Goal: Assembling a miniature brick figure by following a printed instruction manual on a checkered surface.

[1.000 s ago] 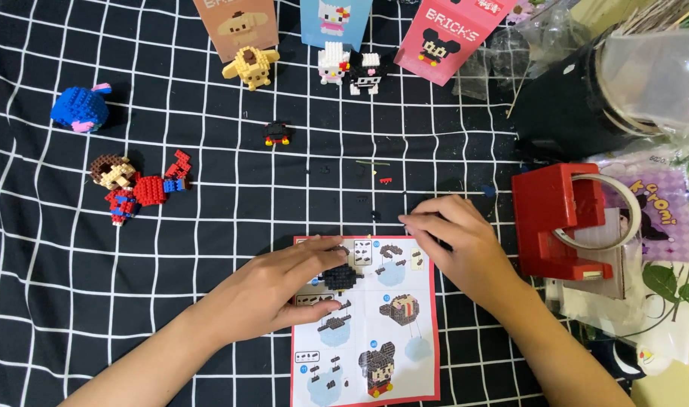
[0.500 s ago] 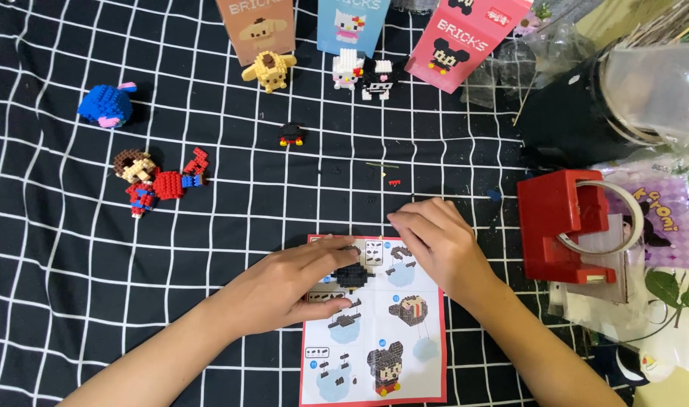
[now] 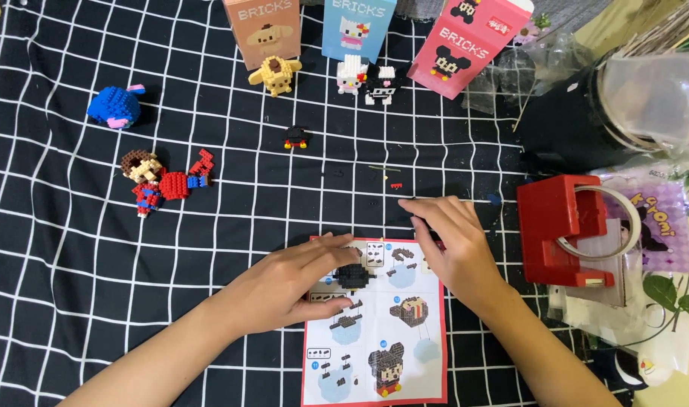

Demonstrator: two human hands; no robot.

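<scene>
The left hand lies palm down on the instruction sheet, its thumb and fingers pinching a small black brick piece that sits on the sheet's upper left part. The right hand rests at the sheet's upper right corner with its fingers stretched out and loosely together, tips on the black checked cloth; it holds nothing that can be seen. Just right of it stands a red tape dispenser. Farther up the cloth lie a tiny black brick figure, a red and brown figure and a blue one. Along the top edge three small figures stand before three boxes.
</scene>
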